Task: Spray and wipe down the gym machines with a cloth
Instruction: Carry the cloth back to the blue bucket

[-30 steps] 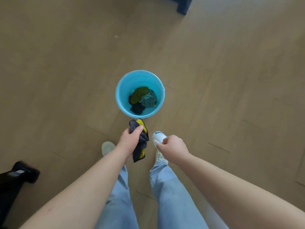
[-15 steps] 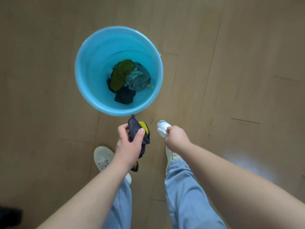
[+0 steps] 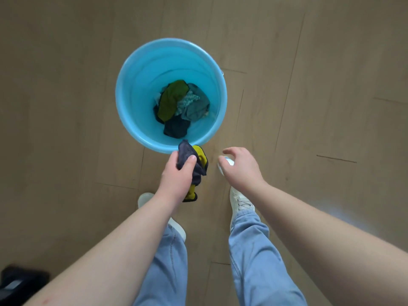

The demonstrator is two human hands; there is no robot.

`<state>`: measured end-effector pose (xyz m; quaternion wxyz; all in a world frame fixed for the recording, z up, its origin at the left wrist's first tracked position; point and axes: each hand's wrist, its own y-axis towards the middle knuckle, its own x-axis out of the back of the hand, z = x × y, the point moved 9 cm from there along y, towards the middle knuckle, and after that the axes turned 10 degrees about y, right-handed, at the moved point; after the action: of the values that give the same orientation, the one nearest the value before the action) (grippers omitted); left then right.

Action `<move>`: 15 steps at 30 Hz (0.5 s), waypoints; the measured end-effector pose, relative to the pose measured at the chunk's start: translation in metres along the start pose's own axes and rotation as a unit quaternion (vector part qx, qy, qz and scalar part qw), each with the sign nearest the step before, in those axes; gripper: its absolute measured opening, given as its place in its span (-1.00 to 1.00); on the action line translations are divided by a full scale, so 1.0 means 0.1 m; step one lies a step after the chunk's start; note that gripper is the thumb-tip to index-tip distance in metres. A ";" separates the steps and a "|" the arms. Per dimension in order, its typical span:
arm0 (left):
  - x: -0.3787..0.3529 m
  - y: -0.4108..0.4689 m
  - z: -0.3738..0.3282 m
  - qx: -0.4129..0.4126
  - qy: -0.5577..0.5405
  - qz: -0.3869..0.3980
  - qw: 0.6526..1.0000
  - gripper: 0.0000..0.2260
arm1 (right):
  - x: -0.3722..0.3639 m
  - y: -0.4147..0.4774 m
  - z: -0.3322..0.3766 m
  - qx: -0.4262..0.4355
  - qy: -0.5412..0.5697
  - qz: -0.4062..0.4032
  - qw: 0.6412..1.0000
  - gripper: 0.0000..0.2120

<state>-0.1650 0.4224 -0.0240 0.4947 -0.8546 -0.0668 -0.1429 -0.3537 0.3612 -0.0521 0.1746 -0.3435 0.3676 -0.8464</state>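
Blue bucket [image 3: 141,85]: rags [image 3: 174,100] inside | left fingers [image 3: 191,160] grip cloth [image 3: 202,156] | right fingers [image 3: 232,151] spread above bottle [image 3: 225,162]

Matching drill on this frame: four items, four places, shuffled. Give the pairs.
Items:
1 blue bucket
2 green cloth
3 grey-and-yellow cloth
4 white bottle

Places:
A gripped in the left hand
B on the floor, with cloths in it
C beneath the right hand
D inside the bucket

Pairs: 1-B, 2-D, 3-A, 4-C

Pale wood-plank floor [image 3: 309,62] — a blue bucket [image 3: 141,69] and two white shoes [image 3: 239,202] stand on it.
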 end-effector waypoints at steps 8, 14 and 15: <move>0.28 -0.12 -0.71 -0.066 -0.176 0.073 0.979 -0.49 | -0.05 -0.27 1.12 -0.082 0.407 0.125 0.901 -0.68; 0.84 0.00 -1.07 -0.091 -0.127 0.034 0.987 -0.44 | 0.18 -0.12 1.52 -0.053 0.466 0.047 0.882 -0.59; 0.96 0.01 -1.05 -0.083 -0.110 0.010 0.990 -0.45 | 0.20 -0.14 1.55 -0.046 0.436 0.038 0.898 -0.57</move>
<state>-0.0923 0.3285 0.0538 0.4131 -0.9039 -0.1003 -0.0479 -0.2585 0.2818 0.0433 0.0131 0.0661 0.4585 -0.8861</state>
